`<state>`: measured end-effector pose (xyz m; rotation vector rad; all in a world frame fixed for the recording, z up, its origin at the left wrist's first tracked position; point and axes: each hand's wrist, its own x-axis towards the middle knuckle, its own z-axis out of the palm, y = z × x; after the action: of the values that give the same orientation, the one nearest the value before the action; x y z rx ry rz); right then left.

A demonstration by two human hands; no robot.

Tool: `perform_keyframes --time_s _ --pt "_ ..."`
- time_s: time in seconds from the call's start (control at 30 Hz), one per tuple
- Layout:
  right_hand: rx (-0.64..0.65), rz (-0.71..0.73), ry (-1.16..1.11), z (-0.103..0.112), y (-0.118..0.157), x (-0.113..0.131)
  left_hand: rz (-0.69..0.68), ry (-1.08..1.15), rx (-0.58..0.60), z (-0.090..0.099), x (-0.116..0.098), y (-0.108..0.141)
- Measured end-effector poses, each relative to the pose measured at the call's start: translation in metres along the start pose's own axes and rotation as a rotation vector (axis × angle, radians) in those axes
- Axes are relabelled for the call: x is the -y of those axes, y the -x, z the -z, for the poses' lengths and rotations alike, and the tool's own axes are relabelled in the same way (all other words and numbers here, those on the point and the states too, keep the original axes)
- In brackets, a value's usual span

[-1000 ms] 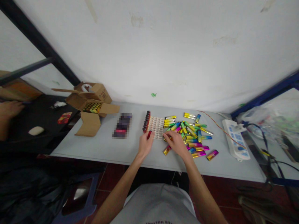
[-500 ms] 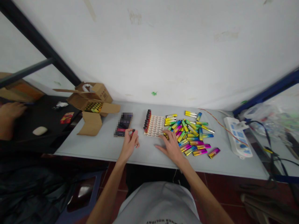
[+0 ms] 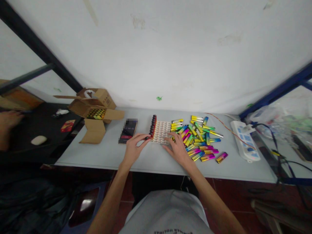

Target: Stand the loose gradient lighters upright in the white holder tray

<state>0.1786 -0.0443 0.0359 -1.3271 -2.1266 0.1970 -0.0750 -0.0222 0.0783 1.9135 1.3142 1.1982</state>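
My left hand (image 3: 133, 149) pinches a small lighter with a black top (image 3: 147, 138) at the near left corner of a white tray with rows of holes (image 3: 162, 131). Along the tray's left side stands a row of black-topped red lighters (image 3: 152, 126). At the tray's right edge, my right hand (image 3: 179, 149) has its fingers closed round a yellow-and-black lighter (image 3: 173, 138), partly hidden by the fingers. Beside that hand spreads a loose pile of shiny lighters (image 3: 195, 139) in gold, green, blue and magenta.
A phone (image 3: 128, 130) lies left of the tray. Farther left, an open cardboard box (image 3: 93, 131) holds several yellow-and-black items. A white power strip (image 3: 245, 141) with cables sits at the right. Another person's hand (image 3: 11, 122) rests on the dark table at far left.
My left hand has moved right, bringing its black-topped lighter to the tray's near left corner. My right hand stays at the tray's right edge. The view has shifted slightly.
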Motion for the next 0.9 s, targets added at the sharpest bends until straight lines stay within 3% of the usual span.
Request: perform_keyframes --time_s 0.17,0.33,0.63,0.9 --pt "0.034 0.002 0.013 -0.003 -0.001 -0.001 -0.116 -0.062 0.161 0.0 0.007 -0.006" --pt "0.119 -0.011 0.046 -0.002 -0.004 -0.004 -0.114 -0.106 0.288 0.007 0.011 -0.017" --pt "0.141 -0.018 0.056 -0.003 -0.008 -0.008 -0.17 -0.149 0.496 0.021 0.009 -0.039" --pt "0.14 -0.046 0.049 -0.002 -0.011 -0.005 -0.287 -0.335 0.31 -0.001 0.018 -0.027"
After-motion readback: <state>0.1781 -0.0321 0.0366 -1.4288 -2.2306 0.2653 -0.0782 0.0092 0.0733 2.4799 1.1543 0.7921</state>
